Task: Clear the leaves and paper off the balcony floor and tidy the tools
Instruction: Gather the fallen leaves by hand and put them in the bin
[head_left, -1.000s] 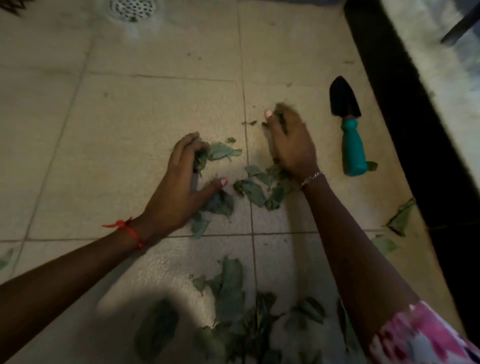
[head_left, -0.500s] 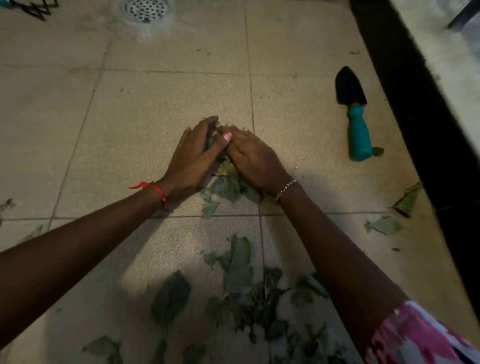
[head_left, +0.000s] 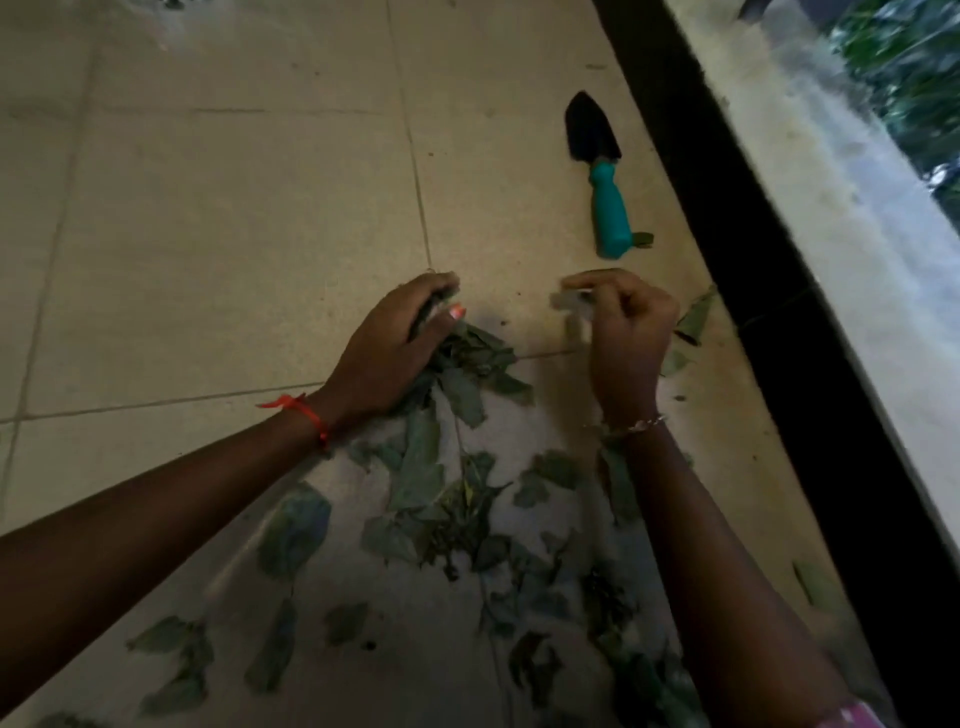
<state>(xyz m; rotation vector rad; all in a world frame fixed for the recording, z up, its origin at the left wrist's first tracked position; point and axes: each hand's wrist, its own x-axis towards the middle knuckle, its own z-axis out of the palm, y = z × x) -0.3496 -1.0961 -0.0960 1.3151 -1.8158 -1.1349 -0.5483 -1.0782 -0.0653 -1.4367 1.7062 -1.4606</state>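
Head view: scattered leaves (head_left: 426, 499) lie nearer than the trowel (head_left: 605, 192); left hand (head_left: 389, 353), left of its handle, grips a bunch (head_left: 472, 353); right hand (head_left: 631, 338), just this side of it, curled, blurred, contents unclear. Trowel untidied; clearing seemingly under half done.

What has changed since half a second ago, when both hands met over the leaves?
The right hand has pulled away to the right, its curled fingers too blurred to show a hold. The left hand still grips the leaves. The trowel lies where it was.
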